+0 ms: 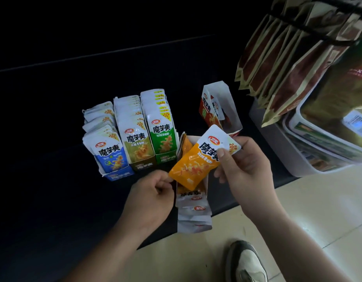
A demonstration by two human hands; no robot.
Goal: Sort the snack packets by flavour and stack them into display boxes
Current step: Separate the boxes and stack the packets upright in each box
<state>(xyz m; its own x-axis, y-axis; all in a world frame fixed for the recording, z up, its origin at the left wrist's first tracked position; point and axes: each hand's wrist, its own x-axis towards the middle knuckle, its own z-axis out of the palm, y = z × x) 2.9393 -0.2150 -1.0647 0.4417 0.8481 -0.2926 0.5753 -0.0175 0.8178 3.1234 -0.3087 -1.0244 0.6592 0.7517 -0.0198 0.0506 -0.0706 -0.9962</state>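
Note:
I hold one orange snack packet point(198, 159) above the orange display box point(193, 202). My right hand point(243, 165) grips its white top, thumb on the front. My left hand point(153, 192) pinches its lower left corner. The orange box lies on the dark surface and holds several packets, one orange one showing at its far end point(185, 146). To the left stand three filled boxes side by side: blue point(111, 157), olive point(137, 143) and green point(162, 137). A red box point(220, 110) stands behind the orange one with few packets in it.
The boxes sit on a dark shelf or counter point(54, 139) whose edge runs diagonally past the orange box. Hanging brown snack bags point(294, 58) and stacked plastic tubs point(322, 143) fill the right side. A pale tiled floor point(308, 210) and a shoe point(247, 261) lie below.

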